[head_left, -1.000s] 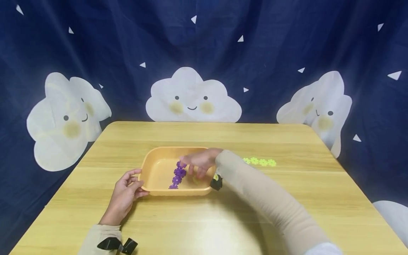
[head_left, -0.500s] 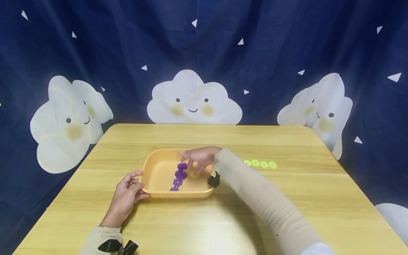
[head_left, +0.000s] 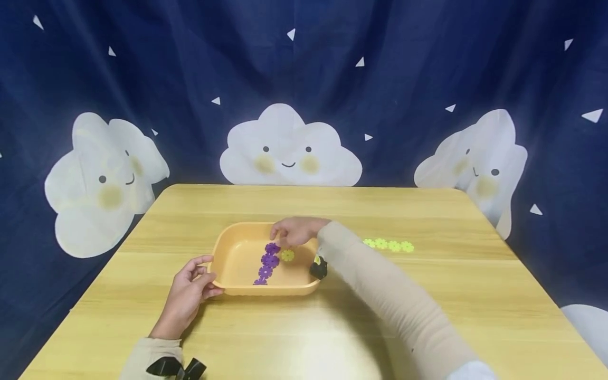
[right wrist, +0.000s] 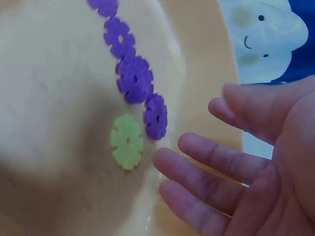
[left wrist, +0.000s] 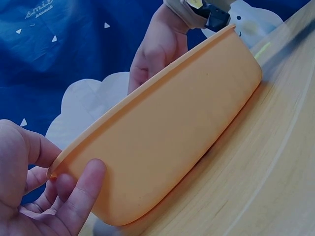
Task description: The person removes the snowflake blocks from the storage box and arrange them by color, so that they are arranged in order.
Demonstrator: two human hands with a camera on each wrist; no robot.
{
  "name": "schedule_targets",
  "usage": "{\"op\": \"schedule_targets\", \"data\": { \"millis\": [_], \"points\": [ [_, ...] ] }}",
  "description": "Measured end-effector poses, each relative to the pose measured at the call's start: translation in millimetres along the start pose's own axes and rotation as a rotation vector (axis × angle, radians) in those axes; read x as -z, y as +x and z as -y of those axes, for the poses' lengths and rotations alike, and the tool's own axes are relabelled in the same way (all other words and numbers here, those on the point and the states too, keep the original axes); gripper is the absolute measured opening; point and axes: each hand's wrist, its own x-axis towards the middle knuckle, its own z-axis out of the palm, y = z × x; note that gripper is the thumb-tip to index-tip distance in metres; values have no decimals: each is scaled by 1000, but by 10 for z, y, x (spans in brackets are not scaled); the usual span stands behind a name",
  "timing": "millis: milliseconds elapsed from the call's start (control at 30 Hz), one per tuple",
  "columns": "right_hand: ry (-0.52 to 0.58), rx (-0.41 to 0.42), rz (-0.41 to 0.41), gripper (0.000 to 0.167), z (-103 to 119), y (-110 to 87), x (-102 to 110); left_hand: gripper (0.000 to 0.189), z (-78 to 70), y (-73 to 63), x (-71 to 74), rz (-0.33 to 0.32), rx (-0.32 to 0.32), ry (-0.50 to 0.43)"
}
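Observation:
My left hand (head_left: 187, 287) pinches the left rim of an orange plastic basin (head_left: 237, 289), thumb and fingers on either side of the edge, as the left wrist view (left wrist: 54, 196) also shows. Inside lies a chain of purple notched flower discs (head_left: 269, 260), linked end to end. Just right of it sits a single yellow-green flower disc (right wrist: 127, 142). Over the basin's back part hovers my right hand (head_left: 296, 231); in the right wrist view its fingers (right wrist: 211, 172) are loosely extended beside the discs and hold nothing.
On the wooden table (head_left: 294, 327), right of the basin, lies a row of joined yellow-green discs (head_left: 394, 246), partly hidden by the right sleeve. A dark blue curtain (head_left: 380, 79) with white clouds stands behind the table.
My right hand has lifted slightly toward the basin's back rim, and the single yellow-green disc now shows uncovered. The left hand keeps its hold on the basin.

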Motion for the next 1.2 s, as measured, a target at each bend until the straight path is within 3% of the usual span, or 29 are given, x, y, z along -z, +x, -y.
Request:
{"op": "schedule_targets", "data": {
  "millis": [133,533,700,933,1200],
  "points": [
    [-188,15,1,37,-15,17,39,42,-6,17,-13,-4,3,8],
    [-389,-149,19,40,28,53,-46,43,-5,30,-29,-4,9,-1],
    [-408,-178,38,37,44,78,-55,43,-12,31,-26,-1,4,-2],
    [-357,-188,55,30,-11,124,-63,42,-25,16,-31,-4,0,-7],
    [-282,-148,52,28,-49,118,-104,42,-39,-3,-27,-7,5,-6]
  ]
}}
